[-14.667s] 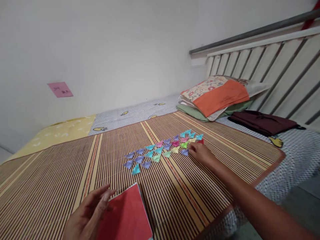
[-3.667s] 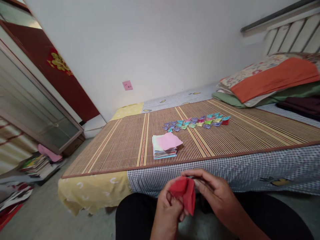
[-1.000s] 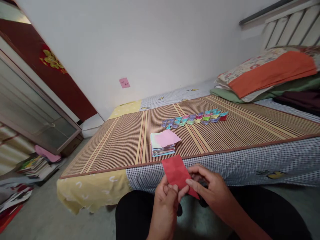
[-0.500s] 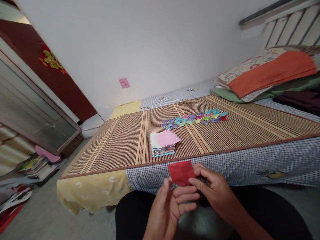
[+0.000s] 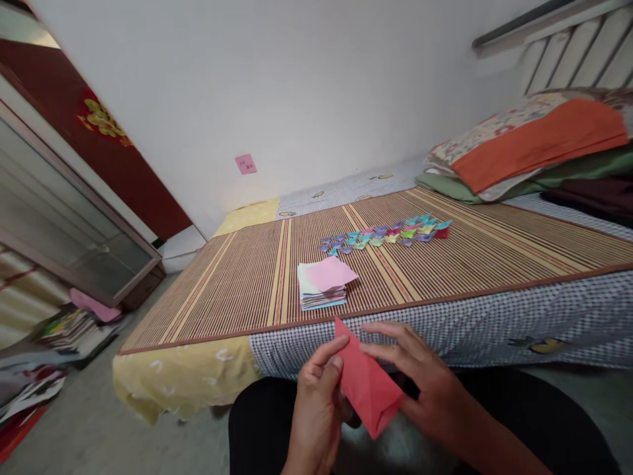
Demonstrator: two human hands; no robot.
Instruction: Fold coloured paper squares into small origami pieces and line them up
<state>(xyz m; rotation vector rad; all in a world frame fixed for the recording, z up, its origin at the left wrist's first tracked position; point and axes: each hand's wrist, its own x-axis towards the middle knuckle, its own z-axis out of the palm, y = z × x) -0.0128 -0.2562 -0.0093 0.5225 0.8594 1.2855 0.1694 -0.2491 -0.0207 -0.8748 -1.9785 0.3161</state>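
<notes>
A piece of red folding paper (image 5: 368,389), folded into a long slanted shape with a loose flap at its lower end, is held over my lap. My left hand (image 5: 319,399) pinches its left edge between thumb and fingers. On the other side, my right hand (image 5: 425,382) has its thumb at the lower right corner and its fingertips along the upper right edge, the fingers slightly apart. Beyond the hands, a stack of paper squares (image 5: 324,300) lies on the bed mat (image 5: 237,284), a pink sheet (image 5: 331,272) askew on top.
Several small folded paper pieces (image 5: 378,239) in many colours stand in rows farther back on the mat. Folded bedding (image 5: 539,148) is piled at the right. A checked sheet (image 5: 494,323) hangs over the bed's front edge. Papers and books (image 5: 74,330) sit at the far left.
The red paper has been turned and opened from a small rectangle to a longer slanted shape. My left hand has gone from open beneath it to pinching its edge.
</notes>
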